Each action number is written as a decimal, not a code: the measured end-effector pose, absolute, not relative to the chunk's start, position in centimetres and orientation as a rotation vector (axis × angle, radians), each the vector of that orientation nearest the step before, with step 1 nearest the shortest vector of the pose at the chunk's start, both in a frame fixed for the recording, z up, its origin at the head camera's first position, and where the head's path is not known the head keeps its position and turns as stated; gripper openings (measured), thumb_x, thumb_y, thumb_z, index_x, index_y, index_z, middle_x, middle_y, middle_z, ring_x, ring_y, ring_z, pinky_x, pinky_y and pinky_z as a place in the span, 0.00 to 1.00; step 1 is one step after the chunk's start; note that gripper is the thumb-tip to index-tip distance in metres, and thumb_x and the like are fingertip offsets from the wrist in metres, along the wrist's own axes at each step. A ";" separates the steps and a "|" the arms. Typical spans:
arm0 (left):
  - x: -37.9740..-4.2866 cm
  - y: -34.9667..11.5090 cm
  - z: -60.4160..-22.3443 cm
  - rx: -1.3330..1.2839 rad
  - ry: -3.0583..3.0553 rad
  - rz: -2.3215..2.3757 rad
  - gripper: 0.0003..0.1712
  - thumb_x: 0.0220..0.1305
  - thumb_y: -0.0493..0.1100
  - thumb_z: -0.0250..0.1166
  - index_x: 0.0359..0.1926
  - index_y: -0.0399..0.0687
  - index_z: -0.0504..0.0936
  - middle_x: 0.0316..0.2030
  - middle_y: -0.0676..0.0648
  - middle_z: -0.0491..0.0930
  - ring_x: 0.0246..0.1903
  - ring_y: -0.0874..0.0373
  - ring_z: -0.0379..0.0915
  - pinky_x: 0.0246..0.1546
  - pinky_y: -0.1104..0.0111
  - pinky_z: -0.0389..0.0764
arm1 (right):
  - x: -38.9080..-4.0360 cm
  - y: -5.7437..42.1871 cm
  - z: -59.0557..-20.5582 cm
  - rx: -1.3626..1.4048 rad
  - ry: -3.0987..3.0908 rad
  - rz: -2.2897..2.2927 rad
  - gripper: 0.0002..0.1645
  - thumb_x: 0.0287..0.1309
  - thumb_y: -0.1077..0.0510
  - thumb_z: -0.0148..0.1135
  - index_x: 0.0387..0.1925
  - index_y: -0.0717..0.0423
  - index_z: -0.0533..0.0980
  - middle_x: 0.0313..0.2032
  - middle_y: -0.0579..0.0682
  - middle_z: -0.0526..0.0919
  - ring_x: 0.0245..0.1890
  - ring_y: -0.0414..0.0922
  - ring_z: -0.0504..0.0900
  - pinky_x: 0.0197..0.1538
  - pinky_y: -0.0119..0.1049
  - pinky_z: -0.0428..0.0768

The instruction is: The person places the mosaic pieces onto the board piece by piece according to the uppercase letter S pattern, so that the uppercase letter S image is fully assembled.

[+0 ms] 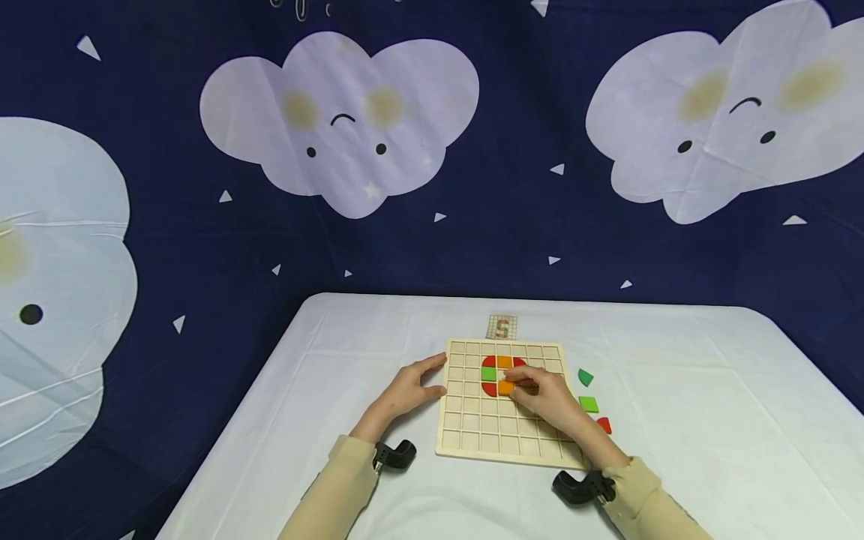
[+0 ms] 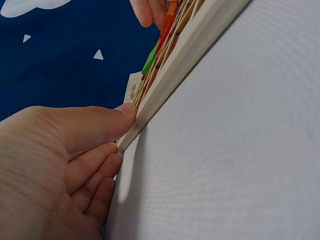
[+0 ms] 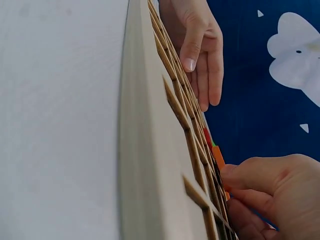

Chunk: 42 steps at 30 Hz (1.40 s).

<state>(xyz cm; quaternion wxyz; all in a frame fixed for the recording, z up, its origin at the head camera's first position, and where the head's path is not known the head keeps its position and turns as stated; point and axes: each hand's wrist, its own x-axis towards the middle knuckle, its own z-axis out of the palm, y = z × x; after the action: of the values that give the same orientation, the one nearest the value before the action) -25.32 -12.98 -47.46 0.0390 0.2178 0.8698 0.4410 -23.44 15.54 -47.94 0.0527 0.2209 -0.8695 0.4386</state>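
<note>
A pale wooden grid board (image 1: 472, 424) lies on the table. My left hand (image 1: 408, 388) rests against its left edge, the thumb and fingers (image 2: 95, 160) touching the rim. Over the middle of the grid, my right hand (image 1: 548, 397) pinches an orange square tile (image 1: 505, 388) between thumb and fingers, low at the cells. Beside that tile sits a red rounded piece (image 1: 489, 389). A green square (image 1: 489, 373), another red rounded piece (image 1: 489, 361) and an orange square (image 1: 504, 361) fill cells above. A further red piece (image 1: 519, 361) is partly hidden by my right fingers.
Right of the board lie a dark green rounded piece (image 1: 585, 377), a light green square (image 1: 589, 404) and a red piece (image 1: 604, 425) partly behind my right forearm. A small patterned card (image 1: 502, 327) lies beyond the board's far edge on the white table (image 1: 378, 337).
</note>
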 end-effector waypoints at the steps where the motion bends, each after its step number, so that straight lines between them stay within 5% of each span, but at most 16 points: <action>1: -25.3 -13.0 -47.4 0.670 2.666 1.354 0.37 0.58 0.38 0.67 0.67 0.38 0.65 0.63 0.43 0.68 0.64 0.50 0.59 0.64 0.59 0.60 | -23.4 15.5 -48.0 0.677 -2.645 1.312 0.17 0.54 0.66 0.65 0.47 0.56 0.80 0.44 0.48 0.83 0.42 0.44 0.81 0.45 0.36 0.80; 30: -25.2 -12.8 -47.3 0.625 2.664 1.348 0.37 0.57 0.38 0.68 0.67 0.39 0.65 0.63 0.42 0.67 0.64 0.49 0.60 0.64 0.58 0.60 | -23.1 15.2 -48.0 0.663 -2.629 1.245 0.18 0.49 0.64 0.70 0.45 0.56 0.80 0.41 0.45 0.84 0.42 0.45 0.80 0.46 0.39 0.80; 42: -25.3 -12.8 -47.3 0.630 2.675 1.341 0.37 0.57 0.39 0.67 0.67 0.39 0.65 0.63 0.42 0.68 0.64 0.50 0.60 0.64 0.59 0.60 | -23.0 15.3 -47.0 0.631 -2.578 1.572 0.20 0.55 0.64 0.66 0.51 0.60 0.77 0.45 0.52 0.82 0.45 0.50 0.81 0.48 0.38 0.80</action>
<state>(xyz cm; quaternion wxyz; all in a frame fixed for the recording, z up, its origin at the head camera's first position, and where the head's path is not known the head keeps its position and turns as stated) -25.29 -12.81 -47.34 0.0420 0.2060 0.8740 0.4381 -22.97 15.28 -47.04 0.0282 0.2044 -0.8354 0.5094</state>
